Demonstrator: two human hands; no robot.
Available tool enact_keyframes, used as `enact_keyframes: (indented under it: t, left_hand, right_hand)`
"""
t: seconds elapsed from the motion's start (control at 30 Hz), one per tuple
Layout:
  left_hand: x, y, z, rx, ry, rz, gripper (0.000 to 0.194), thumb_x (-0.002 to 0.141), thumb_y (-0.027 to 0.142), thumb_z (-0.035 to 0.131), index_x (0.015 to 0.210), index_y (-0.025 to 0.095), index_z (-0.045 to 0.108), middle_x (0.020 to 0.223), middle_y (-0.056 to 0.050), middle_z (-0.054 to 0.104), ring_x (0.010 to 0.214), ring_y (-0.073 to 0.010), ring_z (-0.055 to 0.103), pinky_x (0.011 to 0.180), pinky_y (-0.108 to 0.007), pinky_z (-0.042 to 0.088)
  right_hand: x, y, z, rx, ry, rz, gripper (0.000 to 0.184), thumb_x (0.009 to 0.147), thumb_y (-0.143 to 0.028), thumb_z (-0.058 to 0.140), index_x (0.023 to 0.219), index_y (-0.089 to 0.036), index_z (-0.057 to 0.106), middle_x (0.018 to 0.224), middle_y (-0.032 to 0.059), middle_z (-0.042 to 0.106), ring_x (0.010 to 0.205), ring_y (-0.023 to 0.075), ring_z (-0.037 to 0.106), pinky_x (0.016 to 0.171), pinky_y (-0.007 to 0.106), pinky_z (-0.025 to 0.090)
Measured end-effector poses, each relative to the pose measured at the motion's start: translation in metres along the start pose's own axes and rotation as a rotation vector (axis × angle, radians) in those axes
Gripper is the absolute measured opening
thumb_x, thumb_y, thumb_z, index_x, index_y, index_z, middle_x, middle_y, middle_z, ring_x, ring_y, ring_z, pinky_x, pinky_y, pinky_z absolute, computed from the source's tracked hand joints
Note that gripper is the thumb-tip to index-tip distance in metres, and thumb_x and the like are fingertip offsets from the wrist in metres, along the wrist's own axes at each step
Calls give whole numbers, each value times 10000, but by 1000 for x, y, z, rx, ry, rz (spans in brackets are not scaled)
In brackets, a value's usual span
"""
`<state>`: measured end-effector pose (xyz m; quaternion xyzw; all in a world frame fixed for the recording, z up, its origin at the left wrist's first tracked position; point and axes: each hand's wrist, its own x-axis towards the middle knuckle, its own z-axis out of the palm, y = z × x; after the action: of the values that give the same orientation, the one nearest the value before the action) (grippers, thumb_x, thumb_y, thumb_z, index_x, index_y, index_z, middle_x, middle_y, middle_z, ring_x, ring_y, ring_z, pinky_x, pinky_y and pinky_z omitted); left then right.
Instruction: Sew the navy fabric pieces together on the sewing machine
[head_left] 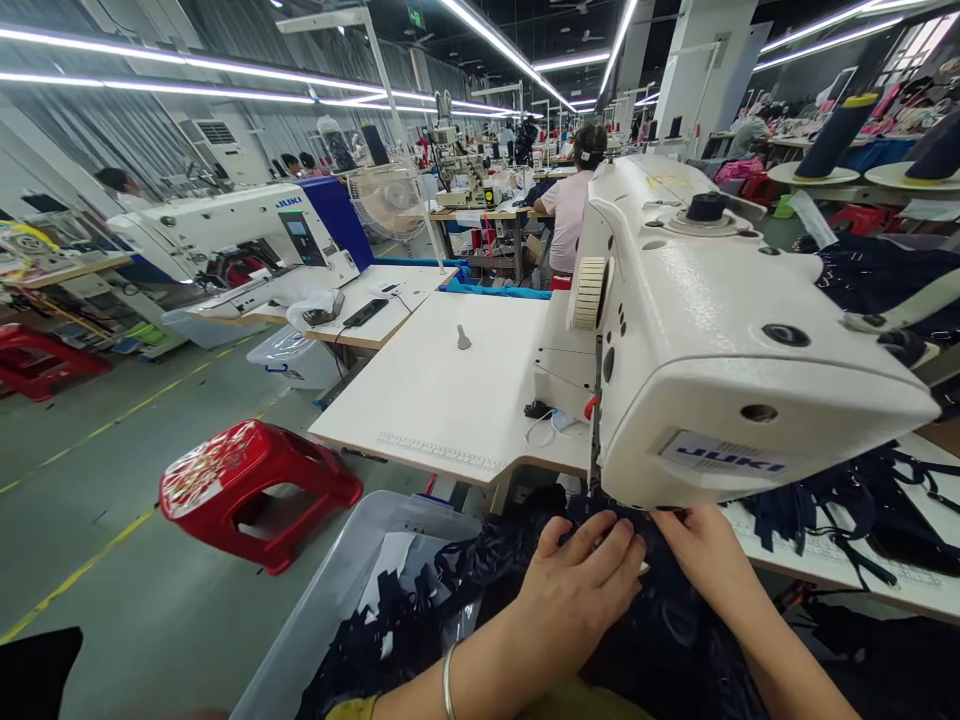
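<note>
My left hand (581, 580) lies on dark navy fabric (660, 640) under the head of a white JUKI sewing machine (720, 330), fingers stretched flat and pressing the cloth. My right hand (701, 555) sits just to its right, fingers curled and pinching the same fabric near the needle area, which the machine head hides. A silver bangle circles my left wrist.
A clear plastic bin (315, 620) with dark pieces stands at lower left. A red stool (251, 485) is on the floor. The white table (450, 390) extends left. More navy fabric (862, 500) lies to the right. Other workers sit at machines behind.
</note>
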<state>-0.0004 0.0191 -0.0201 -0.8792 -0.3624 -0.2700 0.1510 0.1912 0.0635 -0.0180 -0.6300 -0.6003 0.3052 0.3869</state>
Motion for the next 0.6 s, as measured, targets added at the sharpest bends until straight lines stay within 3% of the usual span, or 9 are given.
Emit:
enact_keyframes:
  t: [0.13,0.27,0.4,0.6]
  left_hand:
    - [5,3,1,20,-18,-42,297,991,339,465,1228,215,595,1304,8,590,1234,-160,457,977,-341,269]
    - [8,6,2,42,-19,-81,319,974,353,472,1228,206,596,1246,-7,610,1217,-172,471,954,-341,289]
    - [10,10,3,96,-47,-103,347,938,376,512,1234,215,594,1242,-17,598,1200,-192,481,937,-337,311]
    - [12,12,2,122,-50,-105,342,926,366,507,1216,216,609,1242,-22,589,1183,-195,486,927,-320,322]
  right_hand:
    - [10,-2,3,-17,-28,-64,283,720,-383,481,766,-212,701,900,115,753,983,346,653,893,455,477]
    - [16,5,6,-38,85,-121,325,715,-392,500,885,-208,708,998,129,741,1140,368,585,978,492,429]
    - [22,12,8,-127,138,-221,317,730,-399,488,892,-219,692,942,138,744,1118,381,595,985,545,411]
    - [25,15,9,-213,105,-344,251,794,-352,458,760,-271,693,788,86,745,1121,336,600,967,490,446]
